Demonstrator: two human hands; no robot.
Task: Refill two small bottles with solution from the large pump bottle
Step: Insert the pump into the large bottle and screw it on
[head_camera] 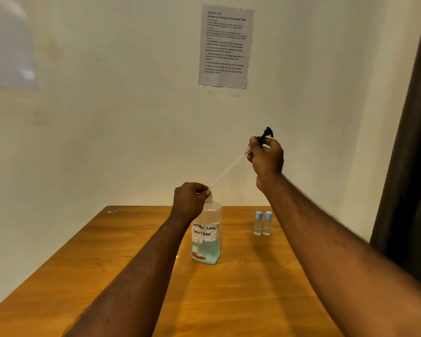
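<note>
The large clear bottle (pixel 206 235), labelled "contact lens solution" and partly filled with bluish liquid, stands upright on the wooden table (pixel 229 300). My left hand (pixel 189 202) grips its neck. My right hand (pixel 266 158) holds the black pump head (pixel 266 134) up and to the right of the bottle. The pump's thin white tube (pixel 225 171) slants down from it, its lower end just at the bottle's mouth. Two small bottles (pixel 263 223) with blue caps stand side by side on the table to the right, capped.
A printed instruction sheet (pixel 225 46) hangs on the wall behind the table. A dark curtain or door frame (pixel 411 166) runs down the right side. A small scrap (pixel 112 211) lies at the table's far left corner.
</note>
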